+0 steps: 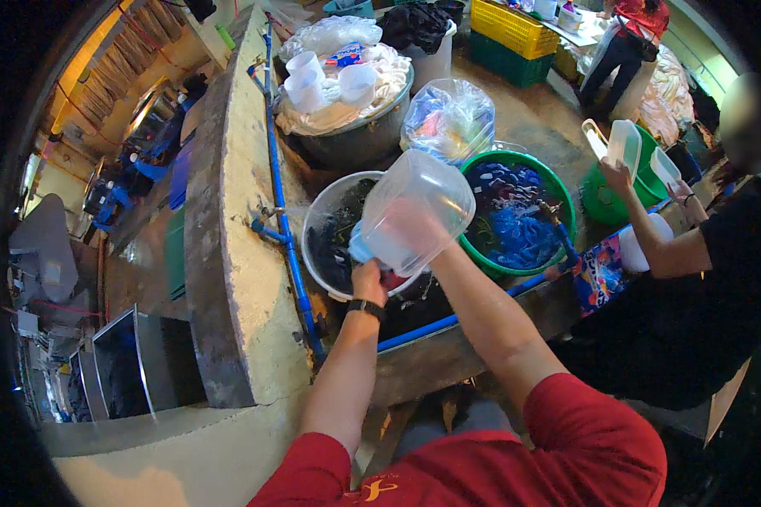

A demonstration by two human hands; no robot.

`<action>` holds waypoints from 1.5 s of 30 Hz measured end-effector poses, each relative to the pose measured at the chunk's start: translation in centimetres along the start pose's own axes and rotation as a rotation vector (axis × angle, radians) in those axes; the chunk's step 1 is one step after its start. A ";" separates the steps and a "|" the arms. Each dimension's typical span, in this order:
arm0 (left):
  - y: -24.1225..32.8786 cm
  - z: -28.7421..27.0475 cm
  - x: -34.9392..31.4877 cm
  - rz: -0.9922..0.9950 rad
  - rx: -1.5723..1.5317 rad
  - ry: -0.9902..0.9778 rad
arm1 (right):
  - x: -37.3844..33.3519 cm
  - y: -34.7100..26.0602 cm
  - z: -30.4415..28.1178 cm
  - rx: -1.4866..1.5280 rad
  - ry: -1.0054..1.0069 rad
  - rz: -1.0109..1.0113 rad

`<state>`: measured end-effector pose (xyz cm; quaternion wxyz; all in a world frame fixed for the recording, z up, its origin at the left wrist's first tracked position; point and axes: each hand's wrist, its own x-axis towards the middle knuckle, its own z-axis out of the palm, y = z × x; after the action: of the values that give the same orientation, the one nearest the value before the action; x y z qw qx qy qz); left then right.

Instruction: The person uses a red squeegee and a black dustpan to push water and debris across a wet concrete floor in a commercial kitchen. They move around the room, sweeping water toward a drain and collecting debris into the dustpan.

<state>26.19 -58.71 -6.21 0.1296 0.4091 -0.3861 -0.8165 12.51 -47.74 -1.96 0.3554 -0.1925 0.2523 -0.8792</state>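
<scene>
Clear container [418,182] hangs tilted above the white basin [314,272], likely so drips land inside, the right hand [416,226] blurred behind its plastic, finger spread impossible to tell, while the left hand [369,284] has fingers around a light-blue object [360,246].

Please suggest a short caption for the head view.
Clear plastic container held over a pale tub beside a green basin.

Both bare forearms [342,367] stretched forward, hands [369,282] close together, right partly obscured
</scene>
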 end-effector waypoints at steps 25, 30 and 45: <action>13.8 7.4 -10.3 1.230 1.983 -0.046 | -14.4 -9.9 -1.6 -1.821 0.780 0.569; 16.4 9.0 -9.4 1.122 1.547 -0.034 | -15.3 -7.9 -1.0 -1.960 0.768 0.421; 9.1 2.2 -11.6 0.676 1.265 -0.277 | -19.3 -3.9 4.5 -1.323 0.612 0.506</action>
<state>30.88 -57.52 7.86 0.0632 0.1570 -0.9022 -0.3968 25.78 -32.74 0.87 0.2707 -0.0498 0.8488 -0.4514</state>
